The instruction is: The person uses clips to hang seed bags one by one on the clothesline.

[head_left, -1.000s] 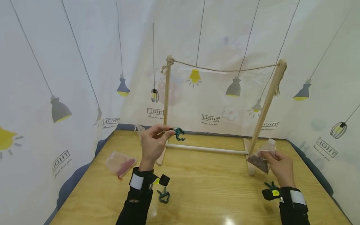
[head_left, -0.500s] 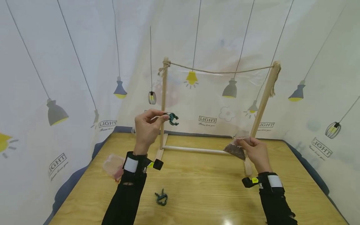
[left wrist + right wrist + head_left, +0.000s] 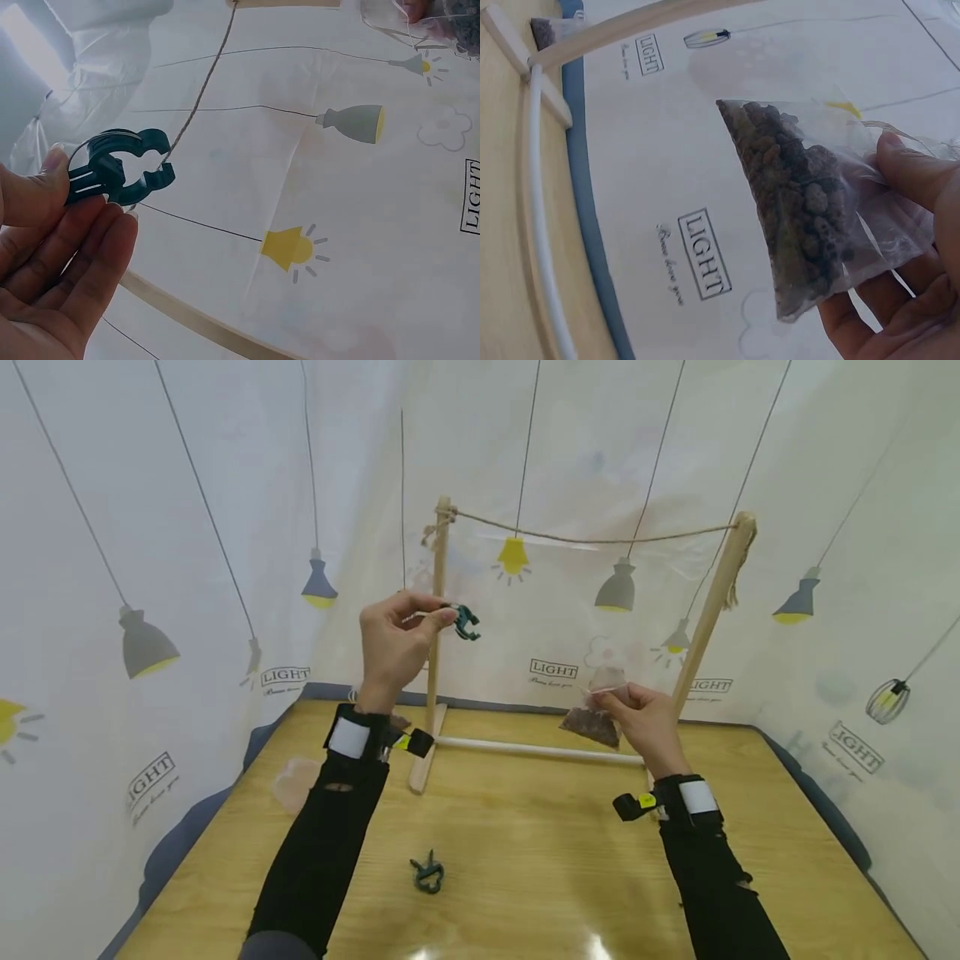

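Note:
In my left hand [image 3: 396, 647], thumb and fingers pinch a green plastic plant clip [image 3: 467, 622] by its handle end. In the left wrist view the clip's curved jaws stand apart, and the twine [image 3: 204, 84] passes behind or beside their tips; contact cannot be told. My right hand [image 3: 651, 727] grips the upper part of a clear zip bag [image 3: 795, 202] of brown, rough pebbles, its filled end hanging down and left. This bag is lower than the clip and in front of the wooden frame. The twine [image 3: 570, 539] sags between the frame's two posts.
A second green clip [image 3: 428, 872] lies on the table [image 3: 525, 843]. A pinkish clear bag [image 3: 295, 783] lies at left, partly behind my left sleeve. Another bag with dark contents [image 3: 544, 34] shows beyond the left post [image 3: 437, 668]. A white rod [image 3: 540, 749] joins the frame's feet.
Both hands have risen. The left hand lifts the clip beside the left post, and the right hand has carried the pebble bag leftward, from outside the right post to inside the frame's span.

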Available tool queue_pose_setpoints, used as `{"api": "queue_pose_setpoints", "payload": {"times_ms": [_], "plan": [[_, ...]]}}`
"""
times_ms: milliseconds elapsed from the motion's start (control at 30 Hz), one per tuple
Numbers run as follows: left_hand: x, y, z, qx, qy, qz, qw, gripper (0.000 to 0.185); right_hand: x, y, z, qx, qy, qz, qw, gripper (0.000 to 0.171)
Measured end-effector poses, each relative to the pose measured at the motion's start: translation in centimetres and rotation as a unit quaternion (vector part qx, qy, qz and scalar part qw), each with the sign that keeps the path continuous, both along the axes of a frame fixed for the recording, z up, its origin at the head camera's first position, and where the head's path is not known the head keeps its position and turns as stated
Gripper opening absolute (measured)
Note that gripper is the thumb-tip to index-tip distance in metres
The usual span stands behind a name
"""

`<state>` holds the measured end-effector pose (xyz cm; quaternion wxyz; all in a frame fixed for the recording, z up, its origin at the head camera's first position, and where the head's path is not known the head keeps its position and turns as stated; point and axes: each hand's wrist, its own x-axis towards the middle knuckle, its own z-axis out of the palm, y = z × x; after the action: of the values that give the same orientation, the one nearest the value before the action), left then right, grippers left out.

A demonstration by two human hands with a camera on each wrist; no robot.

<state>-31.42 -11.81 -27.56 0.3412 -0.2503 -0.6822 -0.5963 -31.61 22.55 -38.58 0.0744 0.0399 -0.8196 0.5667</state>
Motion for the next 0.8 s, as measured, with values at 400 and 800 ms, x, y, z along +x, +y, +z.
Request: {"api": "queue_pose_setpoints", "payload": {"times_ms": [400,800], "plan": [[-1.2,1.0,3.8,-0.023,0.034,0.015,0.9991,0.011,-1.8,-3.0,3.4,-0.021,0.055,0.046,0.997,0.042],[-2.4,1.7,7.4,-0.061,0.044,0.036,0.9965,0.012,-3.5,-6.2,5.7,-0.048,0.058,0.072,0.995,0.038]]}}
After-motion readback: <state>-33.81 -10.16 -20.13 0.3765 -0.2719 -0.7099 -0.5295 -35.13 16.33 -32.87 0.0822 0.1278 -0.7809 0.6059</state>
